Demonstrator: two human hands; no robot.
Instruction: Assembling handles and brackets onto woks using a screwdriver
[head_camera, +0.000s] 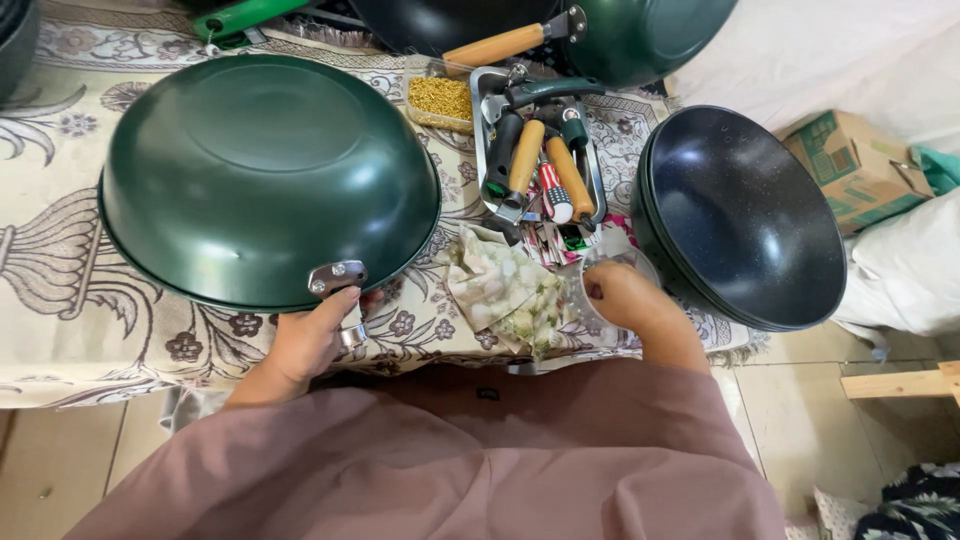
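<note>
A large green wok (265, 175) lies upside down on the patterned cloth. My left hand (308, 340) grips the silver handle bracket (337, 277) at its near rim. My right hand (625, 300) rests on a clear plastic container (612, 262) just beside a folded patterned rag (500, 285), fingers curled over the container's edge. What the container holds is hidden by the hand.
A metal tray (592, 165) holds wooden handles and tools. A small box of golden screws (440, 100) sits beside it. Stacked dark woks (745, 215) stand at right, more pans at the back, a cardboard box (855, 165) far right.
</note>
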